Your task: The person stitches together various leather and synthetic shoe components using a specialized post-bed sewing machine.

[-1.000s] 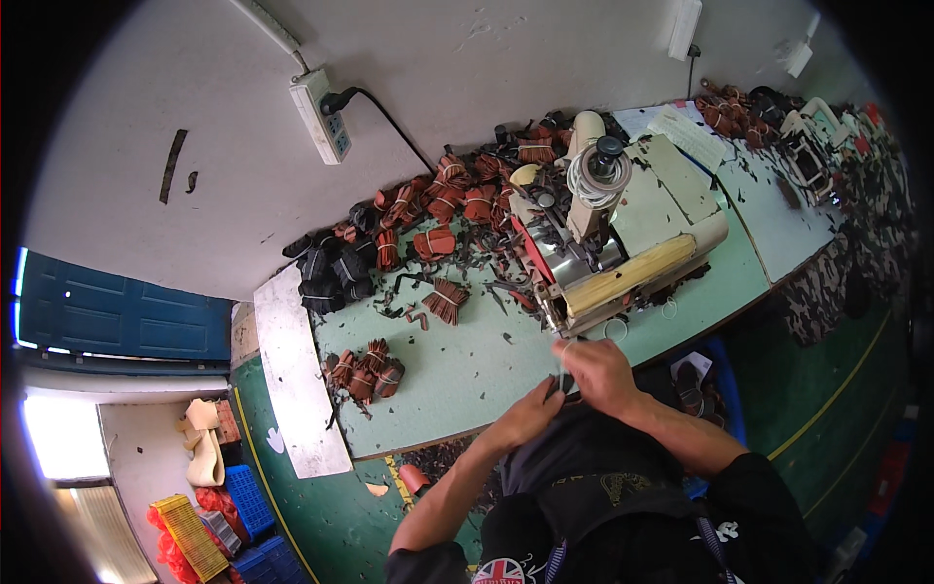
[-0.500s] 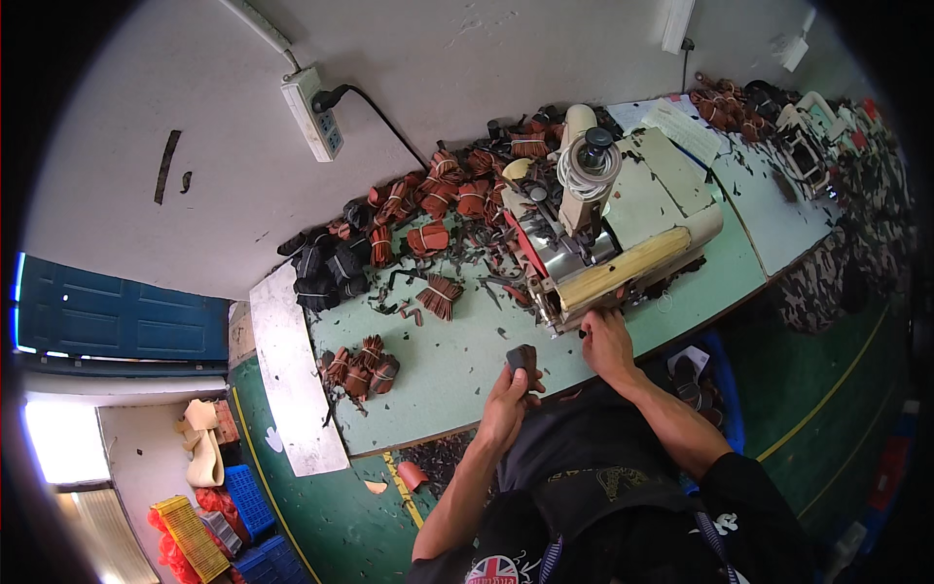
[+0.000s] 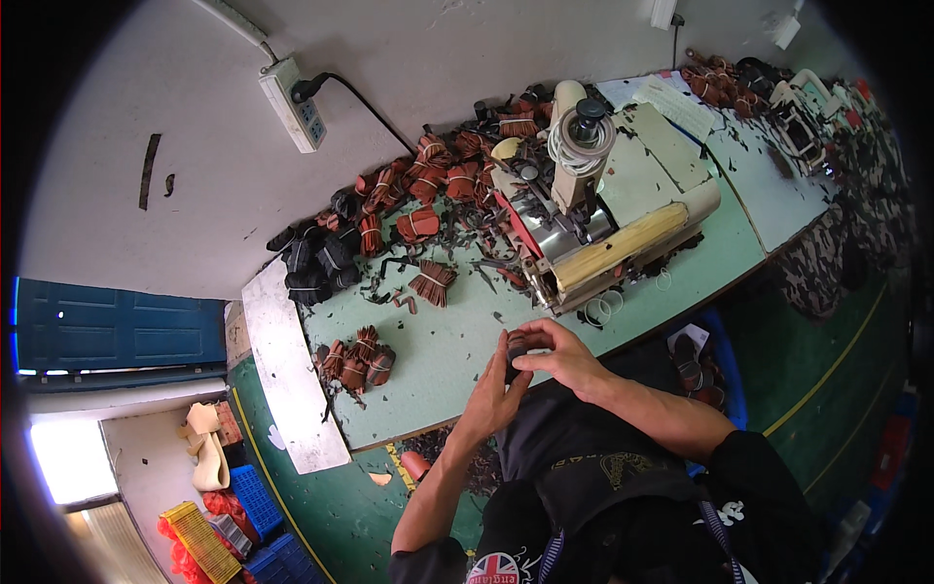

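Close to the front edge of the green-topped table (image 3: 457,360), I hold a small dark stack of leather-like pieces (image 3: 516,352) between both hands. My left hand (image 3: 493,391) is closed along its left side, and my right hand (image 3: 564,360) pinches it from the right. Fingers cover most of the stack. Just beyond my right hand stands a cream machine (image 3: 632,234) with a metal roller and white loops hung round its upright post. Pale thin rings (image 3: 605,308) lie on the tabletop beside the machine's front corner.
Tied brown bundles (image 3: 418,224) and black bundles (image 3: 321,261) crowd the table's back. Another brown group (image 3: 358,360) lies at the left, among dark scraps. A power strip (image 3: 292,102) hangs on the wall. Blue crates (image 3: 255,501) stand on the floor, lower left.
My right hand has left the machine's front edge and moved left to meet my left hand. Both hands now grip the dark stack, which only the left held before. The view shifted slightly.
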`<action>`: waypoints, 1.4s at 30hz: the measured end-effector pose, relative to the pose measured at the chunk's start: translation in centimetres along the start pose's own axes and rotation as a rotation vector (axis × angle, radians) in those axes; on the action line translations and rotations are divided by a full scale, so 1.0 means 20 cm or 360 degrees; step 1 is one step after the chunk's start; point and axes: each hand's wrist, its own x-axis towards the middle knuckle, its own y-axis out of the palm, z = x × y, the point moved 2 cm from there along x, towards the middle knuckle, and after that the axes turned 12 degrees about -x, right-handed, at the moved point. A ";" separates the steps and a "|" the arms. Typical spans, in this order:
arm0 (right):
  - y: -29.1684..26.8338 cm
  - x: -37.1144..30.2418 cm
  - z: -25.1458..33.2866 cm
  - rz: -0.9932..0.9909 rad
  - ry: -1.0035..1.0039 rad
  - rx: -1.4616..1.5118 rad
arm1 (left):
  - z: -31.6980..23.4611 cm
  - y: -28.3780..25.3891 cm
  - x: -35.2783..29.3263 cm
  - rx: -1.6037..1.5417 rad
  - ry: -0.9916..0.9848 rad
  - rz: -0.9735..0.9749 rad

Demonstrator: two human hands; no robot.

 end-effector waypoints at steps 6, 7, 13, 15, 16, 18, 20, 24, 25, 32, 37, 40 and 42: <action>0.05 0.01 -0.02 -0.0427 -0.0402 -0.0790 | -0.06 0.05 -0.06 -0.0007 -0.0320 -0.0422; 0.08 0.02 -0.02 -0.0462 -0.0402 -0.0895 | -0.07 0.06 -0.07 -0.0015 -0.0313 -0.0581; 0.10 0.02 -0.03 -0.0230 -0.0480 -0.0853 | 0.06 0.08 -0.04 -0.0842 -0.0108 -0.0605; 0.09 0.01 0.00 -0.0083 -0.0487 -0.0724 | 0.06 0.03 -0.08 -0.1280 -0.0229 -0.0410; 0.09 0.01 0.00 -0.0038 -0.0446 -0.0611 | 0.05 -0.01 -0.10 -0.1335 -0.0329 -0.0313; 0.09 0.01 0.01 0.0006 -0.0333 -0.0562 | 0.05 -0.03 -0.12 -0.1402 -0.0344 -0.0288; 0.10 -0.01 0.05 0.0066 -0.0179 -0.0468 | 0.05 -0.05 -0.13 -0.1472 -0.0358 -0.0243; 0.11 -0.01 0.04 0.0136 -0.0160 -0.0453 | 0.06 -0.08 -0.15 -0.1351 -0.0406 -0.0192; 0.11 0.00 0.06 0.0160 -0.0109 -0.0488 | 0.04 -0.08 -0.15 -0.1356 -0.0390 -0.0177; 0.15 0.03 0.05 0.0181 -0.0105 -0.0379 | 0.01 -0.13 -0.17 -0.0890 -0.0436 -0.0167; 0.18 0.07 0.00 0.0185 0.0045 -0.0127 | 0.08 -0.15 -0.19 -0.1341 -0.0469 -0.0169; 0.18 0.11 -0.03 0.0199 0.0088 -0.0144 | 0.13 -0.15 -0.18 -0.1548 -0.0501 -0.0174; 0.19 0.12 -0.05 0.0213 0.0112 -0.0155 | 0.16 -0.15 -0.17 -0.1642 -0.0519 -0.0184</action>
